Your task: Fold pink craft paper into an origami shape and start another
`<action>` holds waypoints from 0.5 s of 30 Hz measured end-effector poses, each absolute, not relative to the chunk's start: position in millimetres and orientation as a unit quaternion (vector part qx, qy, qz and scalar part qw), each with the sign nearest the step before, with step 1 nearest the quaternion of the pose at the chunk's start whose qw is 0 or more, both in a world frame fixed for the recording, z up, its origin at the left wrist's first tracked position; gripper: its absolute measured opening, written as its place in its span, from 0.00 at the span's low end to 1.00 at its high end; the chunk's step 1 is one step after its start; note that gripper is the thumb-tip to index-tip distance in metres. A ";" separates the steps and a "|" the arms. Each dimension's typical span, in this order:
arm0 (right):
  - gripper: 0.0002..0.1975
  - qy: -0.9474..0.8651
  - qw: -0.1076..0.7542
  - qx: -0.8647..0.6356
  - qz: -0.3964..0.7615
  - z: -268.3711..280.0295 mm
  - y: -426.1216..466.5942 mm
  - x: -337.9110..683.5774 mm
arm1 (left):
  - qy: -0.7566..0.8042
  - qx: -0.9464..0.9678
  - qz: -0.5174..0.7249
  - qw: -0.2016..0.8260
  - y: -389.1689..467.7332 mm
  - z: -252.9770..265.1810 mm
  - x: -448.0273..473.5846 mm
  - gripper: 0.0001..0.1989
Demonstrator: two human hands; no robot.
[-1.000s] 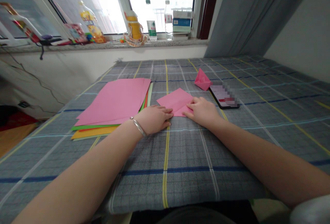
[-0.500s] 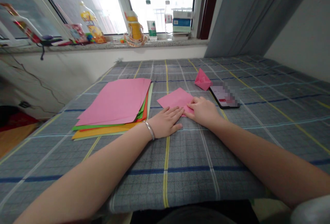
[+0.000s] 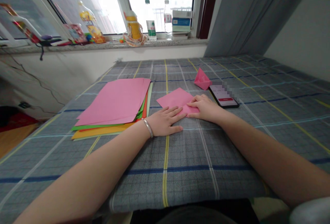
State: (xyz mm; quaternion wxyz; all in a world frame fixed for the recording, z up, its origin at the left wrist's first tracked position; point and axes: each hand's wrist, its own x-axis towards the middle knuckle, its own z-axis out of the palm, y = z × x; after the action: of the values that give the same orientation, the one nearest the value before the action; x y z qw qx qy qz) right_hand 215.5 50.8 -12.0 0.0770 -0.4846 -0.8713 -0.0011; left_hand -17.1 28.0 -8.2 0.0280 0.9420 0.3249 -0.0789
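Observation:
A folded sheet of pink paper [image 3: 176, 96] lies on the checked cloth with one corner pointing away from me. My left hand [image 3: 166, 121], a silver bangle at its wrist, rests flat across the paper's near left edge, fingers stretched out. At the near right edge, my right hand [image 3: 205, 108] has its thumb and fingers pinched on the pink paper. The fingertips of both hands nearly meet, and they cover part of the near edge. Beyond my right hand stands a pink folded paper shape [image 3: 202, 79] with pointed corners.
To the left lies a stack of coloured paper [image 3: 116, 100], pink on top. A phone [image 3: 223, 96] is right of my right hand. Bottles, a yellow cup [image 3: 134, 28] and boxes [image 3: 182, 22] line the windowsill. The table's front edge is near my body.
My right hand has shifted slightly to the right along the paper's near edge, still pinching it. My left fingers have slid a little to the right over the paper.

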 end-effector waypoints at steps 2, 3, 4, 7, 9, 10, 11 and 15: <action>0.27 -0.874 0.075 -0.480 0.003 -13.3 51.6 218.2 | 0.320 0.943 -0.086 0.021 29.2 -6.8 -16.6 0.30; 0.28 -0.876 0.070 -0.477 0.002 -13.8 52.0 219.7 | 0.315 0.945 -0.088 0.016 29.8 -6.2 -16.4 0.29; 0.28 -0.877 0.065 -0.476 -0.001 -14.2 52.4 221.5 | 0.310 0.946 -0.089 0.010 30.3 -5.8 -16.3 0.29; 0.30 -0.875 0.045 -0.481 -0.013 -15.1 54.3 228.8 | 0.299 0.950 -0.087 -0.008 31.4 -5.7 -17.1 0.28; 0.32 -0.871 0.030 -0.491 -0.018 -15.6 56.1 234.9 | 0.295 0.952 -0.082 -0.018 32.0 -6.0 -18.6 0.28; 0.32 -0.868 0.021 -0.496 -0.019 -15.9 57.0 238.0 | 0.294 0.952 -0.079 -0.023 32.2 -6.2 -19.6 0.28; 0.33 -0.866 0.011 -0.500 -0.017 -16.1 57.8 240.8 | 0.294 0.952 -0.075 -0.028 32.4 -6.4 -20.7 0.27; 0.32 -0.859 -0.017 -0.512 -0.009 -14.3 59.0 246.8 | 0.297 0.952 -0.067 -0.040 33.1 -5.0 -24.9 0.27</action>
State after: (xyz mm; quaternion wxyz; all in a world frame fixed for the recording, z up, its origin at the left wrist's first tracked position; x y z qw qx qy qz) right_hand 246.8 59.0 -14.3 -0.0166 -0.5123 -0.8586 -0.0089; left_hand -24.9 33.1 -5.0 -0.0405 0.9515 0.2974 -0.0673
